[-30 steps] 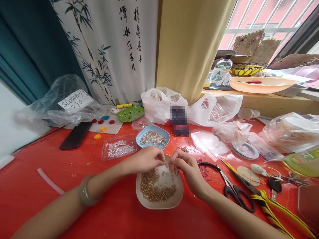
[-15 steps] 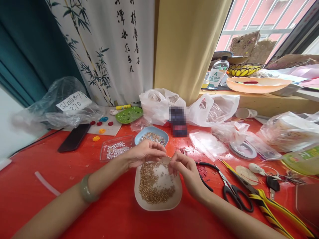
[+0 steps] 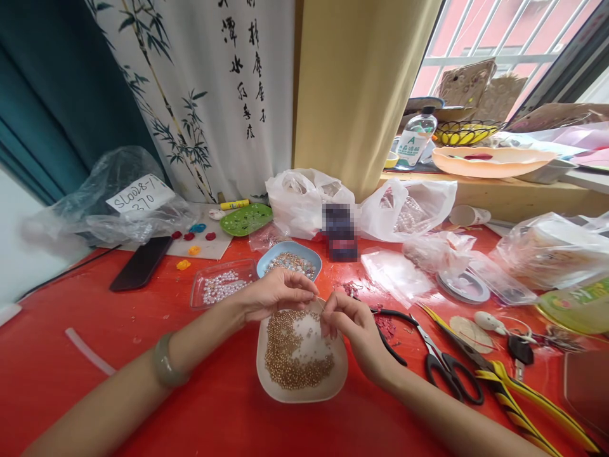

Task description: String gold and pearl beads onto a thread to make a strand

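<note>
My left hand (image 3: 281, 293) is above the back rim of a white dish (image 3: 304, 395), thumb and fingers pinched together. Facing it, my right hand (image 3: 349, 320) pinches over the dish's right side. Something thin, perhaps a thread or wire, seems to run between the fingertips; it is too fine to name. Small gold beads (image 3: 285, 355) fill much of the dish, with a bare white patch towards the right. Just behind my left hand stands a blue dish (image 3: 318, 261) of mixed beads. A clear tray (image 3: 196, 301) of pearl beads (image 3: 219, 287) sits left of it.
Black-handled scissors (image 3: 445, 368) and yellow-and-black pliers (image 3: 509, 387) lie to the right, near a key (image 3: 520, 355). A dark phone (image 3: 141, 263) lies at left. White plastic bags (image 3: 404, 212) and a green dish (image 3: 245, 219) line the back of the red table (image 3: 190, 406).
My right hand has shifted slightly left, bringing its fingertips closer to my left hand. The left hand stays almost where it was, and the dishes have not moved.
</note>
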A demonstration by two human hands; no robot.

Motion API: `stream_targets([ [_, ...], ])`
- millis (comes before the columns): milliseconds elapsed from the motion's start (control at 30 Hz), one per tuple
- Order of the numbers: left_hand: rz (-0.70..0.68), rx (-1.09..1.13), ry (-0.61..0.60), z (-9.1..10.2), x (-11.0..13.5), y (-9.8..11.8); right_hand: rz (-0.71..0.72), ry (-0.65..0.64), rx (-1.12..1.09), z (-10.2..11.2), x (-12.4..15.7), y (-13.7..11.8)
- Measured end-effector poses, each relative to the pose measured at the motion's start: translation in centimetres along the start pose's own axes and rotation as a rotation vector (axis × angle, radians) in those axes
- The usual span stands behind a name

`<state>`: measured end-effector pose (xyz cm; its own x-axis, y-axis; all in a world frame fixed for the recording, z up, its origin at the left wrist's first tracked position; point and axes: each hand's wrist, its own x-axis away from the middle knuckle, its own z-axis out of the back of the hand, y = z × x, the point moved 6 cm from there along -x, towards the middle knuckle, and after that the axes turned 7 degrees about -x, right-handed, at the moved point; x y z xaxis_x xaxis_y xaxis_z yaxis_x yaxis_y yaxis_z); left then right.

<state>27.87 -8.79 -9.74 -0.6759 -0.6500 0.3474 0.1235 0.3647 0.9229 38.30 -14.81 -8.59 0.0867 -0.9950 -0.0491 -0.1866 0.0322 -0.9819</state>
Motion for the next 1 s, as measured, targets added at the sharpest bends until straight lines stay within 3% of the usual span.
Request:
stream_targets([
  [433,-0.018,-0.036,-0.03,-0.1,0.1,-0.1,-0.027,-0.009,0.029,-0.1,-0.1,0.1],
  [700,-0.132,-0.319,-0.114,0.7,1.2,2.5,-0.062,-0.013,0.109,-0.1,-0.5,0.9],
  [800,-0.2,-0.457,0.006,2.4,1.2,3.5,-0.046,-0.01,0.125,0.1,-0.5,1.1],
  [1000,-0.264,-1.06,0.453,6.9,0.6,3.9,-0.021,0.005,0.139,0.1,-0.6,1.0],
])
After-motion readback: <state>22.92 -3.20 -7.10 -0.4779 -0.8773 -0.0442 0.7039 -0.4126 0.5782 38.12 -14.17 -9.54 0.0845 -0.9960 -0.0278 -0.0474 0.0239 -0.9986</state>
